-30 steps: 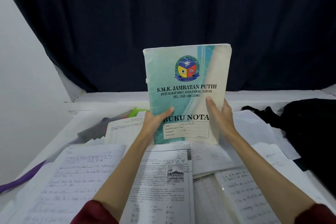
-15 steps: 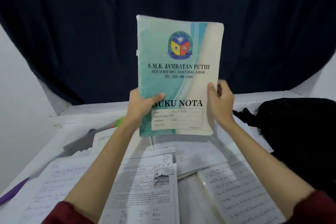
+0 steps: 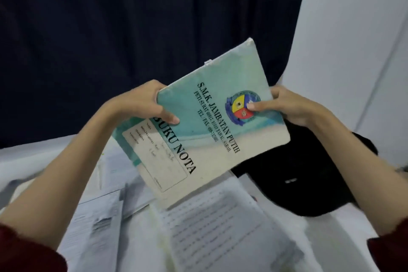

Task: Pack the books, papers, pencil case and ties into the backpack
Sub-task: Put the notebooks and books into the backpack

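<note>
A notebook (image 3: 212,126) with a teal and cream cover is held in the air by both hands, above the bench (image 3: 326,240) and in front of a dark curtain (image 3: 132,28). The notebook is tilted, so that its printed title runs down toward the lower right. Its spine edge is gripped by the left hand (image 3: 143,104), with the thumb laid across the cover by the words "BUKU NOTA" and the fingers curled behind. Its top edge is pinched by the right hand (image 3: 287,106), whose thumb is pressed onto the coloured crest while the other fingers are hidden behind the cover. A black backpack (image 3: 298,179) is seen on the bench just beyond and below the notebook's lower right corner, partly covered by it and by the right forearm. Loose papers (image 3: 220,227), written and printed, are spread over the bench beneath the notebook and the left arm, overlapping one another. Dark red sleeves (image 3: 26,249) are visible at both lower corners. A white wall (image 3: 353,40) is seen to the right.
</note>
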Motion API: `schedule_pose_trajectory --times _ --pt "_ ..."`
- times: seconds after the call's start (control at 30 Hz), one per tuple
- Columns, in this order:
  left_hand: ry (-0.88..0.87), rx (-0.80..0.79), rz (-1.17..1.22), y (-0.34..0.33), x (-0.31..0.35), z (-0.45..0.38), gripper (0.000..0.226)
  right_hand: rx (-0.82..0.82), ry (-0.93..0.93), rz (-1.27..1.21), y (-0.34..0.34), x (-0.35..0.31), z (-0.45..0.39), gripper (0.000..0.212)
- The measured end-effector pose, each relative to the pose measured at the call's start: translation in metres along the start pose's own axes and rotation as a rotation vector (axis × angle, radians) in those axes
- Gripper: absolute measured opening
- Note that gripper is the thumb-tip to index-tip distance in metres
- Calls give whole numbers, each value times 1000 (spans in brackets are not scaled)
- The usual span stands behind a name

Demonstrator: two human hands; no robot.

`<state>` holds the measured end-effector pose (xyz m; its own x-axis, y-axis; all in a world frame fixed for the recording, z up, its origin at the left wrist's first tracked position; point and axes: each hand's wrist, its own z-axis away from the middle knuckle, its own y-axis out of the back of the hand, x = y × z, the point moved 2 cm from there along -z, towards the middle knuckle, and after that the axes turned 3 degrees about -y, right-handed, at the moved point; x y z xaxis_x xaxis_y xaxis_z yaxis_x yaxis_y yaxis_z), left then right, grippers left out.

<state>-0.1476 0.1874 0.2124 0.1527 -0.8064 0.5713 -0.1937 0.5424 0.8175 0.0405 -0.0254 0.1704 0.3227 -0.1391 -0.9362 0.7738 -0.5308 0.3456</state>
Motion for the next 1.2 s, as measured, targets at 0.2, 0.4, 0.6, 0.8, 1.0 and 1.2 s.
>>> schedule_pose_trajectory --times 0.2,0.4,0.6,0.8,1.0,1.2 --pt "17 -27 -160 -74 60 -77 24 -12 -68 -158 75 59 41 24" --pt "-221 521 -234 -173 116 -113 53 162 -98 -212 171 109 68 19" --pt "-280 58 -219 -299 154 -79 26 370 -174 -491 233 155 88 10" --pt "-149 91 -242 -341 123 -83 26 358 -166 -597 264 188 94 18" --pt "112 159 79 -331 99 -80 26 288 -154 -559 271 193 97 15" --pt "505 264 949 -311 62 -68 24 156 -115 -389 282 188 92 77"
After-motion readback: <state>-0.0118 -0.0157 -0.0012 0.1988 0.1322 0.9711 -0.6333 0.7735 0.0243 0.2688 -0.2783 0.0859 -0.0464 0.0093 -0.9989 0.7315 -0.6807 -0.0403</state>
